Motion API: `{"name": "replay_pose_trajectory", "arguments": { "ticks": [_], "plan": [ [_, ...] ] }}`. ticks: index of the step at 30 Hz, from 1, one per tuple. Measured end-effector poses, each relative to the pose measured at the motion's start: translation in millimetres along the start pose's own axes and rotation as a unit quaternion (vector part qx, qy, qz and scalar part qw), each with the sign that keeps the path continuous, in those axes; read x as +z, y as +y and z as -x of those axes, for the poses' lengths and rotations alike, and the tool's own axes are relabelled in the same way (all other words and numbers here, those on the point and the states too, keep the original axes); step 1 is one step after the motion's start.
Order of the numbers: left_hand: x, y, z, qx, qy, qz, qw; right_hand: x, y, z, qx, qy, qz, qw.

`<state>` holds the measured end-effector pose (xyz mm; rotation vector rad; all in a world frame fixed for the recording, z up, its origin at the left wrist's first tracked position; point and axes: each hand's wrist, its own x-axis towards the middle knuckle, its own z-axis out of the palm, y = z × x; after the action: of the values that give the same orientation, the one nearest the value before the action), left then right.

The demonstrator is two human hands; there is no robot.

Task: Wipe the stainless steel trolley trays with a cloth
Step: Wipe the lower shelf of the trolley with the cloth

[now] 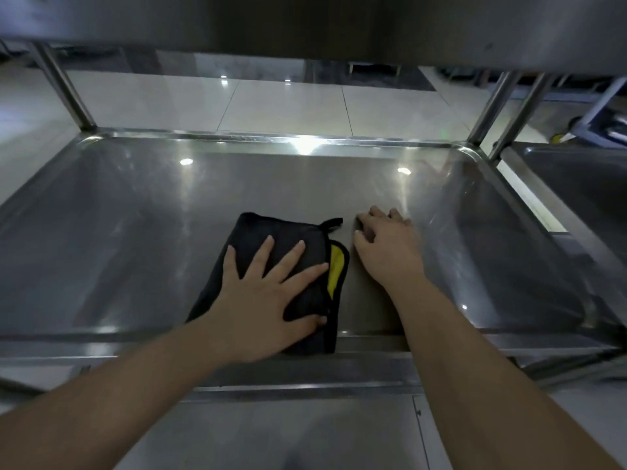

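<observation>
Cloth (271, 239) — left hand (264, 300) flat on it, tray (135, 215).

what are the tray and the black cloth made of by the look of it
Tray: metal, likely stainless steel, with a brushed yet glossy finish; it mirrors the ceiling lights and shows fine streaks. Cloth: soft textile, probably microfibre, matte black with a yellow inner face; it lies limply folded and reflects no light.
</observation>
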<state>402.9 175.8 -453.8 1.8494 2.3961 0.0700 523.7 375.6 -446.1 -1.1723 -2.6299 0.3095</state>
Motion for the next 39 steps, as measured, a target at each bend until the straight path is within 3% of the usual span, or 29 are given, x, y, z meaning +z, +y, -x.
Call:
{"name": "replay_pose_trajectory", "arguments": {
  "ticks": [3,7,13,16,21,23,25,27,30,31,33,35,39],
  "plan": [
    [-5,5,-35,-0.028,0.011,0.013,0.999,-19,9,7,0.070,-0.005,-0.239,0.969],
    [-14,22,-127,-0.045,-0.033,0.031,0.998,-32,30,35,0.063,-0.069,-0.225,0.970],
    [-23,62,-214,-0.089,-0.039,0.026,0.995,-20,42,55,0.100,0.052,-0.298,0.948],
    [-24,66,-200,-0.070,-0.035,0.019,0.997,-18,44,54,0.120,0.079,-0.357,0.923],
    [-11,77,-112,0.013,-0.054,0.027,0.998,-24,46,60,0.176,0.097,-0.534,0.821],
    [-2,85,-69,0.035,-0.053,0.029,0.998,-29,43,60,0.181,0.088,-0.550,0.810],
    [1,89,-46,0.048,-0.054,0.042,0.997,-31,37,61,0.169,0.084,-0.538,0.822],
    [-9,88,-44,0.042,-0.035,0.114,0.992,-34,32,63,0.143,0.079,-0.488,0.857],
    [-28,71,-41,-0.029,0.115,0.351,0.929,-35,29,68,0.063,0.057,-0.364,0.927],
    [-31,61,-35,-0.074,0.156,0.366,0.915,-35,25,69,0.020,0.055,-0.309,0.949],
    [-34,42,-17,-0.170,0.170,0.304,0.922,-32,14,69,-0.062,0.055,-0.203,0.976],
    [-33,35,1,-0.234,0.126,0.262,0.928,-31,-5,64,-0.100,0.035,-0.102,0.989],
    [-34,44,17,-0.271,0.067,0.250,0.927,-34,-40,46,-0.179,-0.123,-0.007,0.976]
  ]
}}
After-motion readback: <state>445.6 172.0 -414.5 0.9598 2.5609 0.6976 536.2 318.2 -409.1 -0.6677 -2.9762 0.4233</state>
